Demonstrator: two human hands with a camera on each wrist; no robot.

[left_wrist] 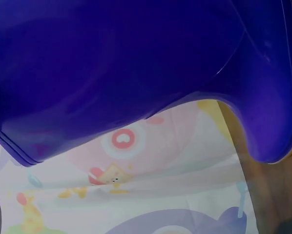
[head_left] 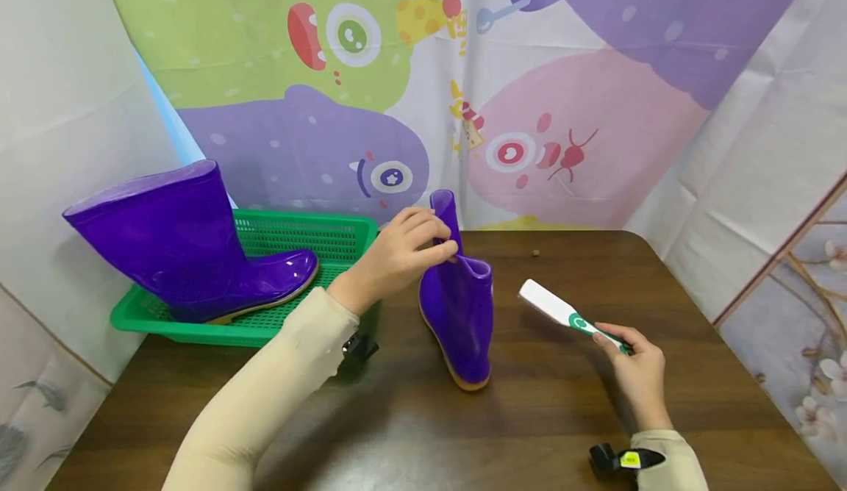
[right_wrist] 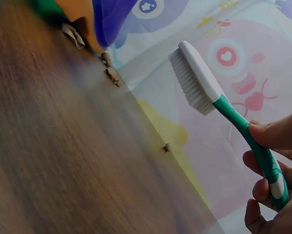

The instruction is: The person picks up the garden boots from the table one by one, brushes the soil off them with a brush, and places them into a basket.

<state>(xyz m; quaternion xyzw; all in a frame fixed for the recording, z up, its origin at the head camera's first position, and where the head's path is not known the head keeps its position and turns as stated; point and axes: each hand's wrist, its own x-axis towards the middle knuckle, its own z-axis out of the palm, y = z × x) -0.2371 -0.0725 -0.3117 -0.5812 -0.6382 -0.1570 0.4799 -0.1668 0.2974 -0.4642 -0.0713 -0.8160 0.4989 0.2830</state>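
Observation:
A purple rain boot with a tan sole stands on the table, its opening at the top. My left hand pinches the boot's top rim between thumb and fingers. The boot's shaft fills most of the left wrist view, where only a sliver of the hand shows at the left edge. To the right of the boot, my right hand grips a white-and-green scrub brush by its handle, in the air over the table. White bristles show in the right wrist view, apart from the boot.
At the left, a green plastic basket bears a second purple boot. Small brown crumbs lie on the wooden table by the boot, and one crumb sits near the back edge. A cartoon-print cloth hangs behind.

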